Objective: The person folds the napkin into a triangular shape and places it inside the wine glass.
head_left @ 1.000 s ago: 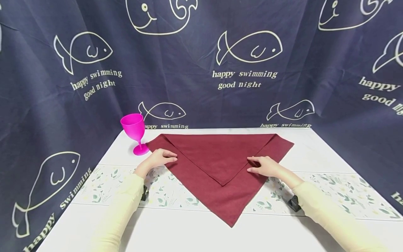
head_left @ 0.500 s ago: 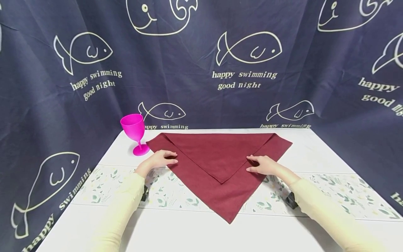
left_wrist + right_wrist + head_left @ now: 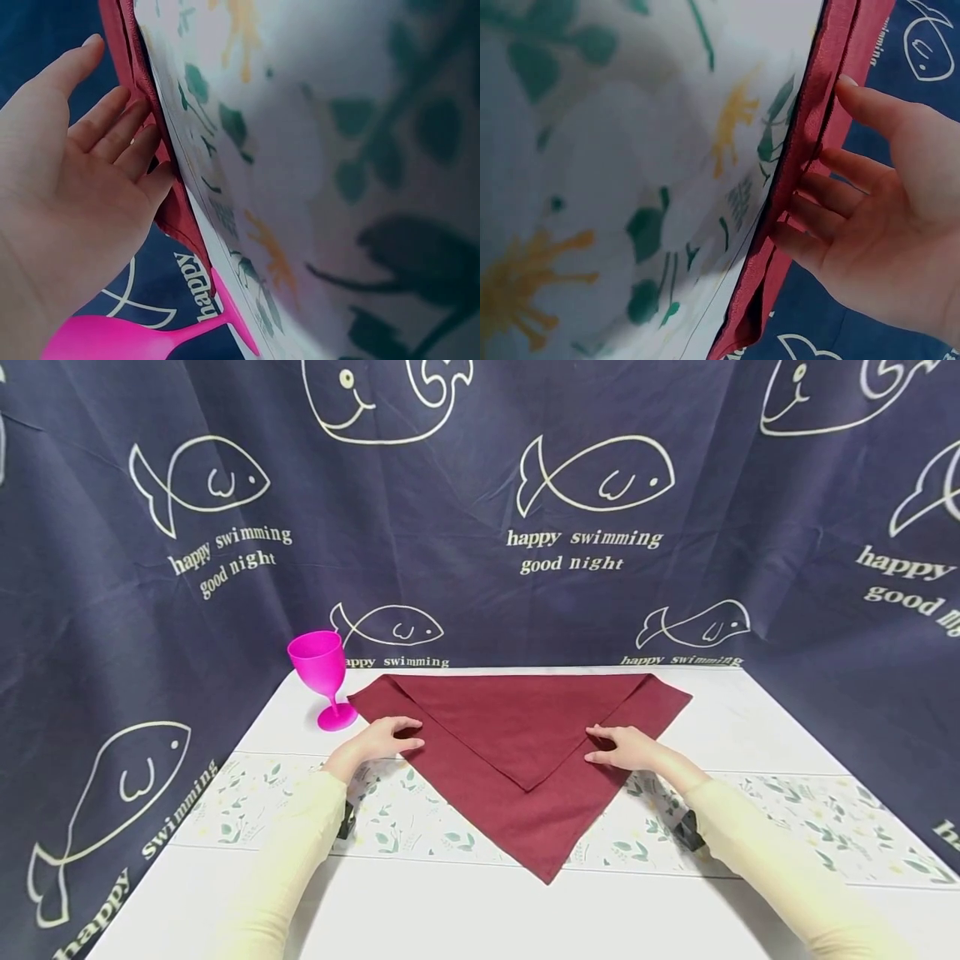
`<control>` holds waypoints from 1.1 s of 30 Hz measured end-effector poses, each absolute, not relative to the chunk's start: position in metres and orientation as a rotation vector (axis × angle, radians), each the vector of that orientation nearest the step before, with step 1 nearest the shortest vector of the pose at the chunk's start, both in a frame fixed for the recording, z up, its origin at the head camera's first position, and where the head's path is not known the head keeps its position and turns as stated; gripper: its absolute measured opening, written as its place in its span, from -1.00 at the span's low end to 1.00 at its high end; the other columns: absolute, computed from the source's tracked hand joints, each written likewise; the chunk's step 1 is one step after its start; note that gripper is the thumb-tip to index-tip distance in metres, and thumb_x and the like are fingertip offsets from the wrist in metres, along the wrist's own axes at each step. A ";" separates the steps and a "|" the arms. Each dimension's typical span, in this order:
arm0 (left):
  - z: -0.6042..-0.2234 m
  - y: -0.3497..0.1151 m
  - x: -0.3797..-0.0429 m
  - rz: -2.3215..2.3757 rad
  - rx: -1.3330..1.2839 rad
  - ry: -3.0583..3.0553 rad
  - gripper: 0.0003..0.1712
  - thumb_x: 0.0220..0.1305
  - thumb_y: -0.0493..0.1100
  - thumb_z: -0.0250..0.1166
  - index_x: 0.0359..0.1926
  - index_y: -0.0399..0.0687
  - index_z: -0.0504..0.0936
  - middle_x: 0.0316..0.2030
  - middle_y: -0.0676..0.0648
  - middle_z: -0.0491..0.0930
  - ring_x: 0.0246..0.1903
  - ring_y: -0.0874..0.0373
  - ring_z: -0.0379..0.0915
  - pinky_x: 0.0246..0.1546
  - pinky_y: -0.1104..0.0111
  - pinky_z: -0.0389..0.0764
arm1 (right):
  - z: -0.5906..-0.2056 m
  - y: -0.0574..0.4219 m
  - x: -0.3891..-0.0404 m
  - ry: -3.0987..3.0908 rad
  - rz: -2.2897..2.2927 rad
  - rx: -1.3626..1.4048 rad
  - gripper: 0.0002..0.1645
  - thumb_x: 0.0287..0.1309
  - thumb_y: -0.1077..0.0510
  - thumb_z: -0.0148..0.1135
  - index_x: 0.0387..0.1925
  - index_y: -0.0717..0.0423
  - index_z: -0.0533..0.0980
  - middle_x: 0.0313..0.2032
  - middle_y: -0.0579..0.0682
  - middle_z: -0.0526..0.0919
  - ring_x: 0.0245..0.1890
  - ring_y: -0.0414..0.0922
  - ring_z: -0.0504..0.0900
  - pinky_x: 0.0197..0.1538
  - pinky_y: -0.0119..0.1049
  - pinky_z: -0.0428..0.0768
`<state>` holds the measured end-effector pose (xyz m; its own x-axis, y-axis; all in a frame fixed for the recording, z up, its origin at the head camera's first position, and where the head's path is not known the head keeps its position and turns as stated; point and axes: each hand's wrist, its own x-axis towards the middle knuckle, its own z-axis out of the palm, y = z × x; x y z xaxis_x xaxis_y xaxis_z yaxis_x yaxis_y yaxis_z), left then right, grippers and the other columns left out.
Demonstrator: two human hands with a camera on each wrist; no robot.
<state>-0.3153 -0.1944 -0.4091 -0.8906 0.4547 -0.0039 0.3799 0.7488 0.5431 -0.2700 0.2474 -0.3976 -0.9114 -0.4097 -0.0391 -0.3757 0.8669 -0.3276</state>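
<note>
A dark red cloth napkin (image 3: 480, 810) lies flat on the table, its far part folded toward the person so that a smaller triangle rests on a larger one. Over the napkin's left edge is the left hand (image 3: 379, 739), fingers extended and relaxed, fingertips right at the cloth. Opposite it, the right hand (image 3: 626, 749) touches the napkin near the folded flap's right edge with relaxed fingers. Both wrist views show the fingers of the left hand (image 3: 112, 150) and right hand (image 3: 870, 187) loosely extended against the cloth, gripping nothing.
A bright pink goblet (image 3: 318, 664) stands upright at the back left, its foot close to the napkin's left corner. The white table (image 3: 450, 910) has a leaf-patterned band across it. A dark blue curtain (image 3: 465, 568) with fish drawings hangs behind.
The napkin's near tip and right corner have shifted slightly away from the person and leftward. The right hand has moved a little the same way; the left hand stays nearly still.
</note>
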 end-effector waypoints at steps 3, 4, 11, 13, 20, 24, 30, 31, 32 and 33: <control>-0.409 -0.195 -0.315 0.859 0.705 2.820 -0.45 0.22 -0.01 0.25 0.15 -0.21 0.49 0.12 -0.21 0.51 0.20 -0.08 0.36 0.24 0.09 0.32 | -0.395 0.249 -0.268 2.932 -0.499 -0.622 -0.25 0.16 -0.08 0.21 0.22 0.35 0.34 0.16 0.40 0.41 0.16 0.30 0.40 0.16 0.13 0.40; -0.408 -0.195 -0.314 0.879 0.716 2.821 -0.47 0.22 -0.03 0.25 0.14 -0.23 0.50 0.11 -0.21 0.53 0.19 -0.07 0.38 0.23 0.09 0.34 | -0.395 0.249 -0.266 2.934 -0.507 -0.625 -0.25 0.15 -0.08 0.22 0.22 0.34 0.34 0.14 0.40 0.43 0.14 0.29 0.42 0.15 0.12 0.41; -0.407 -0.192 -0.313 1.035 0.748 2.855 -0.62 0.23 -0.14 0.26 0.03 -0.23 0.60 -0.06 -0.16 0.65 0.04 0.00 0.53 0.13 0.13 0.45 | -0.394 0.252 -0.259 2.955 -0.544 -0.664 -0.32 0.14 -0.08 0.23 0.16 0.30 0.43 0.05 0.33 0.54 0.07 0.24 0.50 0.10 0.08 0.46; -0.406 -0.190 -0.314 1.048 0.747 2.867 -0.67 0.23 -0.14 0.26 -0.02 -0.21 0.64 -0.12 -0.14 0.68 0.00 0.01 0.56 0.10 0.13 0.47 | -0.394 0.252 -0.257 2.955 -0.554 -0.674 -0.35 0.14 -0.08 0.23 0.13 0.28 0.46 0.04 0.31 0.55 0.06 0.23 0.51 0.09 0.08 0.47; -0.404 -0.189 -0.312 0.949 0.672 2.885 -0.71 0.24 -0.07 0.25 -0.10 -0.10 0.70 -0.19 -0.09 0.71 0.02 0.00 0.54 0.09 0.12 0.47 | -0.395 0.253 -0.255 2.949 -0.534 -0.695 -0.39 0.15 -0.06 0.23 0.12 0.26 0.48 0.08 0.29 0.54 0.07 0.21 0.51 0.09 0.07 0.48; -0.405 -0.190 -0.312 0.926 0.636 2.876 -0.68 0.25 -0.05 0.22 -0.06 -0.08 0.69 -0.14 -0.08 0.69 0.09 -0.03 0.48 0.14 0.10 0.42 | -0.397 0.253 -0.257 2.949 -0.522 -0.698 -0.40 0.16 -0.05 0.21 0.13 0.26 0.47 0.09 0.29 0.52 0.08 0.22 0.50 0.09 0.07 0.47; -0.405 -0.189 -0.313 0.915 0.642 2.844 -0.62 0.27 -0.02 0.20 0.02 -0.09 0.64 -0.06 -0.09 0.66 0.12 -0.01 0.46 0.17 0.12 0.41 | -0.398 0.252 -0.261 2.948 -0.515 -0.680 -0.41 0.17 -0.03 0.19 0.14 0.27 0.46 0.10 0.30 0.51 0.09 0.24 0.49 0.10 0.07 0.46; -0.405 -0.189 -0.313 0.911 0.658 2.840 -0.61 0.28 -0.02 0.19 0.03 -0.12 0.63 -0.05 -0.10 0.65 0.12 -0.01 0.46 0.17 0.12 0.41 | -0.398 0.252 -0.262 2.947 -0.514 -0.678 -0.41 0.18 -0.03 0.19 0.14 0.27 0.46 0.09 0.31 0.51 0.09 0.24 0.48 0.10 0.08 0.46; -0.406 -0.189 -0.313 0.918 0.664 2.833 -0.60 0.28 -0.03 0.19 0.04 -0.13 0.61 -0.03 -0.11 0.64 0.12 -0.01 0.46 0.18 0.12 0.40 | -0.398 0.251 -0.263 2.946 -0.515 -0.674 -0.41 0.18 -0.02 0.19 0.14 0.27 0.45 0.09 0.31 0.52 0.10 0.25 0.48 0.10 0.08 0.46; -0.406 -0.189 -0.313 0.931 0.663 2.823 -0.59 0.27 -0.04 0.19 0.05 -0.15 0.60 -0.02 -0.12 0.63 0.13 -0.01 0.46 0.18 0.12 0.40 | -0.398 0.251 -0.264 2.945 -0.515 -0.669 -0.40 0.19 -0.03 0.18 0.15 0.28 0.45 0.09 0.31 0.52 0.10 0.25 0.48 0.11 0.08 0.46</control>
<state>-0.3134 -0.1887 -0.4057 -0.9009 0.4319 0.0436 0.3731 0.7191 0.5863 -0.2637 0.2506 -0.3979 -0.9017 -0.4323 -0.0012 -0.4062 0.8484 -0.3395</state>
